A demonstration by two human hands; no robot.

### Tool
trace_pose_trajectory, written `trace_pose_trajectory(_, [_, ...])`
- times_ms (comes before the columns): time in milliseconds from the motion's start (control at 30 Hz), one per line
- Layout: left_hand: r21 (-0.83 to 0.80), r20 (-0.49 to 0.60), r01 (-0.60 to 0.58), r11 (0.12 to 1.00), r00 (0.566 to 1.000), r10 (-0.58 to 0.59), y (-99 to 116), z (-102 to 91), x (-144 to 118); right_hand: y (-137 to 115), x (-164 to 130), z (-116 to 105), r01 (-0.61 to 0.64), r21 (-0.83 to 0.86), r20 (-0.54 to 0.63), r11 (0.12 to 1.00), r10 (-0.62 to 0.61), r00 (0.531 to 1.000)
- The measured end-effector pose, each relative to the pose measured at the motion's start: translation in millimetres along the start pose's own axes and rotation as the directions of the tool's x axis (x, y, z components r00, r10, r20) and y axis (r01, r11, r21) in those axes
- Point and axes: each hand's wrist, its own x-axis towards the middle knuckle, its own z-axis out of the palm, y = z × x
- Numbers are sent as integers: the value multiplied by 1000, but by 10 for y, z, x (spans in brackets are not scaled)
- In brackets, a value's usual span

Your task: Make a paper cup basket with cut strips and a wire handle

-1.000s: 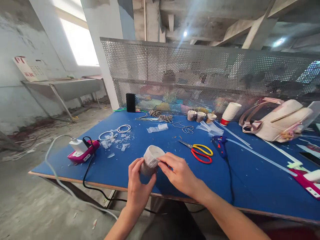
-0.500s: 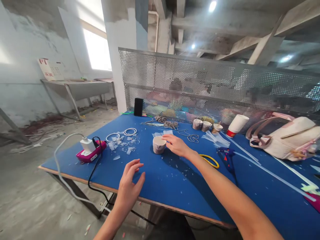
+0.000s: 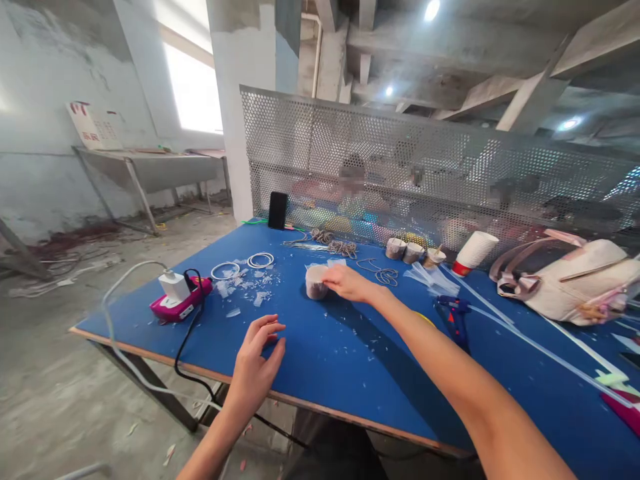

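At the far left of the blue surface [image 3: 350, 373], a white plug is seen on a pink block [image 3: 181, 301], with rings [image 3: 243, 265] and clear scraps just beyond it. The left hand [image 3: 254, 369] is held above the near edge, its fingers [image 3: 273, 331] loosely spread and grasping nothing. Further in, a small wrapped cup [image 3: 315, 283] is stood upright on the surface, and it is touched at its rim by the right hand [image 3: 348, 283] (the fingers are laid over the top, though whether they are clenched on it cannot be told). To the right, a blue glue gun [image 3: 455, 315] is lain beside the forearm, a paper cup [image 3: 476, 252] is set near the mesh, and a pale bag [image 3: 575, 280] is placed at the far right.
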Motion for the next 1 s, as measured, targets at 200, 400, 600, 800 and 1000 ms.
trace_pose_trajectory(200, [-46, 164, 67, 997, 985, -59, 3, -32, 210, 131, -70, 52, 5, 141, 10, 990, -6, 1000])
trace_pose_trajectory(400, [-165, 242, 320, 933, 930, -276, -19, 197, 759, -81, -147, -93, 25, 285, -23, 958, -19, 1000])
trace_pose_trajectory(600, [-288, 328, 301, 909, 923, -201, 61, 430, 878, -290, -254, -119, 8, 309, -119, 951, 30, 992])
trace_pose_trajectory(800, [-212, 290, 299, 930, 928, -232, 61, 464, 850, -342, -271, -71, -11, 210, -176, 978, 49, 983])
trace_pose_trajectory(1000, [-58, 241, 300, 952, 930, -278, -101, 290, 924, -79, -153, 23, -58, 106, -160, 993, 75, 984])
